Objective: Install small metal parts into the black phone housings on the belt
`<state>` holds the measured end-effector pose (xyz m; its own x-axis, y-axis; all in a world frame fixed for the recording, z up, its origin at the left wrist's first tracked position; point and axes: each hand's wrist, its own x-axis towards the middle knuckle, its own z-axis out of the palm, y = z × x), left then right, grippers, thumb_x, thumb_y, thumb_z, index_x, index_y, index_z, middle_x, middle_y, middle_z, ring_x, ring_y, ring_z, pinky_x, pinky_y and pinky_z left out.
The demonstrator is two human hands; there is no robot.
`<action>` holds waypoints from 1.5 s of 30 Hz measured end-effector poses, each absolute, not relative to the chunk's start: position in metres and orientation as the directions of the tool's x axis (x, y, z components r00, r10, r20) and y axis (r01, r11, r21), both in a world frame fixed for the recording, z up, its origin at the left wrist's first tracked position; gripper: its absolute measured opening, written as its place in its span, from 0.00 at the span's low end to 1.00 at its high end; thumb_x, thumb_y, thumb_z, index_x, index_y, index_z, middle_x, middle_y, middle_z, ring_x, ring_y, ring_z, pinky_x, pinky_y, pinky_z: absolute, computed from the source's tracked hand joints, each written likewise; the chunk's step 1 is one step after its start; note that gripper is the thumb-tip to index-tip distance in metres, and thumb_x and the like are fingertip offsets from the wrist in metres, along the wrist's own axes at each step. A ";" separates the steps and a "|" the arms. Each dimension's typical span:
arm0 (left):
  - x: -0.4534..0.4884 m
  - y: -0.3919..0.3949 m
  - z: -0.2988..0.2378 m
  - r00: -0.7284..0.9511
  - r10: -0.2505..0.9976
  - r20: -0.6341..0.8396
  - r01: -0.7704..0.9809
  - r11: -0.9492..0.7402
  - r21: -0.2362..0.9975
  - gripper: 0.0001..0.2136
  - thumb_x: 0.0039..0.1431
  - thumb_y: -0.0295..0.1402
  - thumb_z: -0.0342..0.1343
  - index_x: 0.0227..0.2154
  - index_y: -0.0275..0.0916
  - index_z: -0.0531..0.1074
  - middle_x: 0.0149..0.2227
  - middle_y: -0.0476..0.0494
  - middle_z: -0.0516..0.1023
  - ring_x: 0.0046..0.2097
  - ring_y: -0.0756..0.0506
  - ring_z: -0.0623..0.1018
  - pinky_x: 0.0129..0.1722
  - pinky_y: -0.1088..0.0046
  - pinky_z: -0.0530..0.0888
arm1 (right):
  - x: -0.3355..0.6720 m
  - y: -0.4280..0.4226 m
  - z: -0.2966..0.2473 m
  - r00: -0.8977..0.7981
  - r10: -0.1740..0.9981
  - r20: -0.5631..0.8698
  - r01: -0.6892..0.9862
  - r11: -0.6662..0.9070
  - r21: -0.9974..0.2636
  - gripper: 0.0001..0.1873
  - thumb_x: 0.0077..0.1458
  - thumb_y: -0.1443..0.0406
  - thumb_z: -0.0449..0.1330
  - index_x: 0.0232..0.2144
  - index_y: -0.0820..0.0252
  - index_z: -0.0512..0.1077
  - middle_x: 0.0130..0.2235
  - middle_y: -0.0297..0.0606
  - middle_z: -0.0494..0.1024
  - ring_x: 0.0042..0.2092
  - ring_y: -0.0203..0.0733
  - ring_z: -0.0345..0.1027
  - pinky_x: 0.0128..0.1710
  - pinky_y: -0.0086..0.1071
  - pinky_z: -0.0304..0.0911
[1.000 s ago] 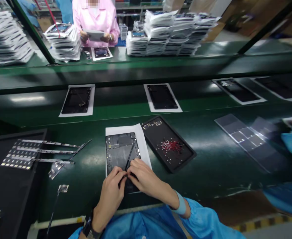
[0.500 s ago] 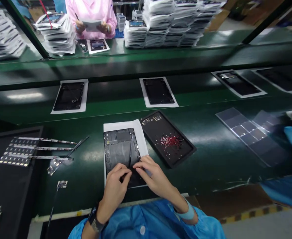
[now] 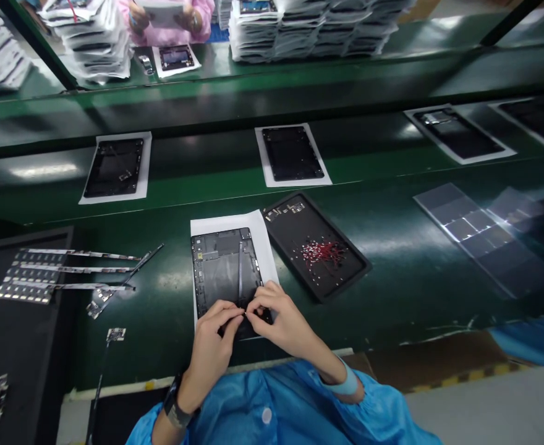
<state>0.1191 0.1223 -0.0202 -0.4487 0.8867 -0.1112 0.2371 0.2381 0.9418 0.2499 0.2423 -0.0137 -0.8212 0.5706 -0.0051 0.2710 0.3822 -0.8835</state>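
Observation:
A dark open tablet chassis (image 3: 223, 269) lies on a white sheet (image 3: 263, 247) on the green bench in front of me. Both my hands rest on its near end. My left hand (image 3: 214, 343) pinches with thumb and forefinger at the lower edge. My right hand (image 3: 279, 318) holds a thin dark stick tool (image 3: 240, 278) that points up across the chassis; its fingers are closed round the tool's lower end. The fingertips of both hands meet at one spot. A black tray (image 3: 318, 253) with small red and pale parts sits just right of the chassis.
Strips of small components (image 3: 63, 272) and a thin probe (image 3: 142, 262) lie to the left. More chassis on white sheets (image 3: 114, 167) (image 3: 291, 154) ride the belt behind. Grey panels (image 3: 476, 228) lie at right. Stacks of packed units (image 3: 318, 25) and a person in pink (image 3: 165, 15) stand beyond.
My view has tilted down and the scene has slid up. The stick tool has swung from leaning right to nearly upright. Both hands have stayed at the chassis' near end.

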 end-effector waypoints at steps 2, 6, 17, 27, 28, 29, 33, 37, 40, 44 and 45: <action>0.115 0.119 -0.018 -0.445 0.877 -0.180 0.180 0.285 0.942 0.10 0.62 0.31 0.54 0.37 0.42 0.82 0.38 0.42 0.79 0.41 0.44 0.78 0.41 0.72 0.74 | 0.249 0.243 -0.014 -0.813 0.583 -0.011 0.269 0.359 -0.894 0.09 0.52 0.76 0.61 0.26 0.58 0.73 0.25 0.30 0.67 0.34 0.40 0.61 0.39 0.35 0.55; 0.108 0.113 -0.017 -0.404 0.861 -0.309 -0.001 0.337 0.941 0.11 0.61 0.33 0.55 0.41 0.40 0.81 0.41 0.41 0.77 0.37 0.47 0.77 0.34 0.75 0.72 | 0.248 0.244 -0.014 -0.823 0.568 -0.020 0.276 0.370 -0.887 0.09 0.51 0.76 0.62 0.25 0.58 0.73 0.24 0.29 0.67 0.34 0.40 0.60 0.38 0.34 0.54; 0.108 0.123 -0.008 -0.373 0.860 -0.348 0.098 0.409 0.907 0.09 0.57 0.34 0.56 0.30 0.37 0.79 0.36 0.42 0.77 0.35 0.46 0.77 0.33 0.75 0.71 | 0.248 0.242 -0.012 -0.907 0.401 0.125 0.206 0.683 -0.701 0.09 0.54 0.75 0.62 0.25 0.59 0.72 0.24 0.31 0.70 0.33 0.40 0.59 0.37 0.36 0.49; 0.120 0.128 -0.006 -0.397 0.882 -0.255 0.218 0.360 0.907 0.08 0.60 0.30 0.52 0.28 0.38 0.75 0.33 0.44 0.75 0.34 0.47 0.75 0.32 0.75 0.69 | 0.249 0.235 -0.013 -0.852 0.523 0.008 0.321 0.535 -0.782 0.09 0.54 0.75 0.61 0.27 0.58 0.70 0.25 0.30 0.69 0.33 0.40 0.63 0.37 0.34 0.53; 0.122 0.126 -0.007 -0.412 0.879 -0.241 0.211 0.350 0.913 0.09 0.61 0.31 0.52 0.29 0.38 0.76 0.34 0.44 0.75 0.35 0.47 0.75 0.33 0.75 0.70 | 0.249 0.234 -0.013 -0.839 0.544 -0.012 0.340 0.507 -0.792 0.09 0.54 0.76 0.61 0.27 0.58 0.70 0.25 0.29 0.68 0.33 0.40 0.63 0.37 0.34 0.54; 0.123 0.124 -0.009 -0.428 0.873 -0.232 0.193 0.339 0.921 0.09 0.61 0.31 0.52 0.31 0.38 0.76 0.35 0.43 0.76 0.37 0.46 0.76 0.35 0.74 0.71 | 0.249 0.234 -0.012 -0.828 0.560 -0.024 0.351 0.485 -0.801 0.10 0.53 0.76 0.60 0.26 0.58 0.70 0.25 0.29 0.68 0.33 0.39 0.63 0.37 0.34 0.54; 0.124 0.118 -0.014 -0.467 0.839 -0.279 0.030 0.330 0.943 0.08 0.61 0.33 0.54 0.37 0.38 0.78 0.42 0.41 0.77 0.42 0.45 0.77 0.39 0.73 0.74 | 0.251 0.234 -0.011 -0.825 0.564 -0.033 0.341 0.451 -0.825 0.11 0.50 0.78 0.61 0.25 0.57 0.70 0.24 0.28 0.68 0.33 0.39 0.62 0.38 0.34 0.54; 0.120 0.116 -0.016 -0.457 0.804 -0.380 -0.115 0.370 0.922 0.08 0.57 0.34 0.59 0.38 0.37 0.77 0.37 0.43 0.78 0.37 0.47 0.78 0.38 0.73 0.74 | 0.253 0.238 -0.012 -0.848 0.530 -0.022 0.309 0.459 -0.833 0.11 0.48 0.78 0.62 0.25 0.58 0.71 0.23 0.27 0.68 0.34 0.39 0.62 0.38 0.34 0.52; 0.118 0.118 -0.016 -0.423 0.794 -0.437 -0.188 0.395 0.899 0.09 0.54 0.34 0.61 0.37 0.37 0.77 0.34 0.43 0.79 0.36 0.46 0.78 0.38 0.73 0.74 | 0.254 0.240 -0.013 -0.861 0.509 -0.004 0.276 0.460 -0.844 0.11 0.49 0.78 0.62 0.25 0.58 0.71 0.24 0.28 0.67 0.34 0.39 0.62 0.37 0.33 0.52; 0.117 0.122 -0.014 -0.416 0.789 -0.452 -0.201 0.405 0.892 0.09 0.51 0.33 0.62 0.35 0.36 0.78 0.33 0.44 0.80 0.34 0.47 0.78 0.36 0.74 0.74 | 0.255 0.240 -0.016 -0.872 0.488 0.039 0.225 0.470 -0.853 0.10 0.50 0.77 0.62 0.26 0.58 0.71 0.24 0.28 0.67 0.33 0.39 0.61 0.35 0.32 0.52; 0.117 0.122 -0.013 -0.413 0.787 -0.458 -0.206 0.409 0.889 0.09 0.51 0.33 0.62 0.34 0.36 0.78 0.33 0.44 0.80 0.33 0.47 0.78 0.35 0.74 0.74 | 0.255 0.240 -0.016 -0.873 0.486 0.047 0.220 0.476 -0.852 0.10 0.50 0.77 0.62 0.26 0.58 0.71 0.24 0.29 0.67 0.33 0.39 0.61 0.35 0.32 0.52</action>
